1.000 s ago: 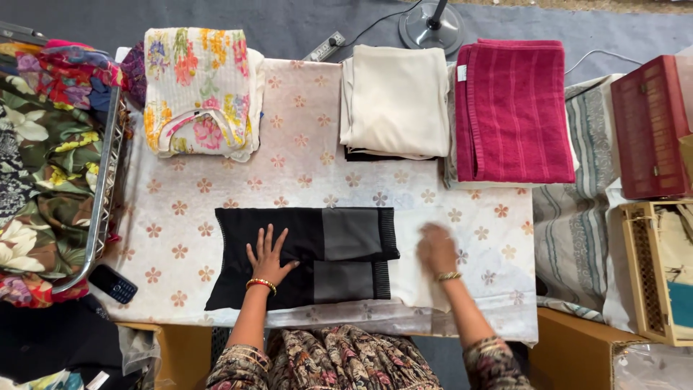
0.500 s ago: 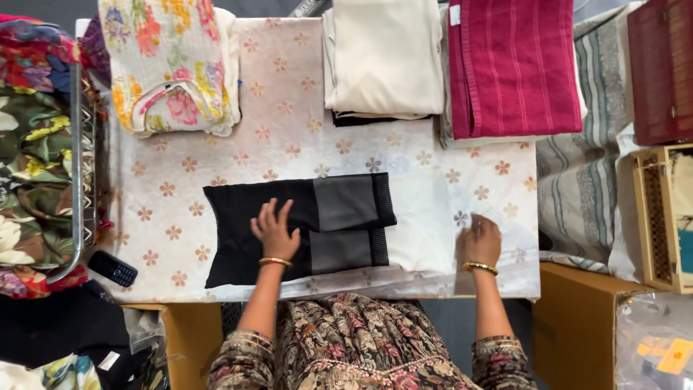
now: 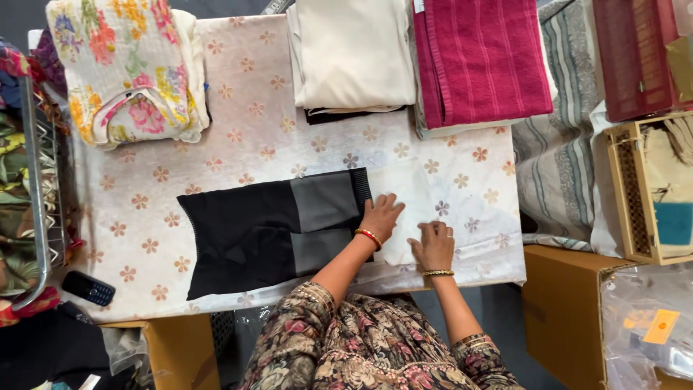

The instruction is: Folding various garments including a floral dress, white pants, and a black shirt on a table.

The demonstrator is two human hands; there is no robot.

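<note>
A clear plastic package (image 3: 646, 336) with an orange label (image 3: 660, 326) is lying at lower right beside a cardboard box (image 3: 563, 303). The left hand (image 3: 381, 217) is pressing flat, fingers spread, on the black garment's (image 3: 267, 231) right edge mid-table; the right hand (image 3: 434, 244) is resting open on the floral tablecloth (image 3: 238, 144) beside it.

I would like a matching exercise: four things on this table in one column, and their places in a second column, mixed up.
1. floral folded cloth
2. magenta towel
3. phone
4. left hand

a. far right of the table
b. near left corner
c. right edge of the black garment
d. far left of the table

Pairs: 1-d, 2-a, 3-b, 4-c
</note>
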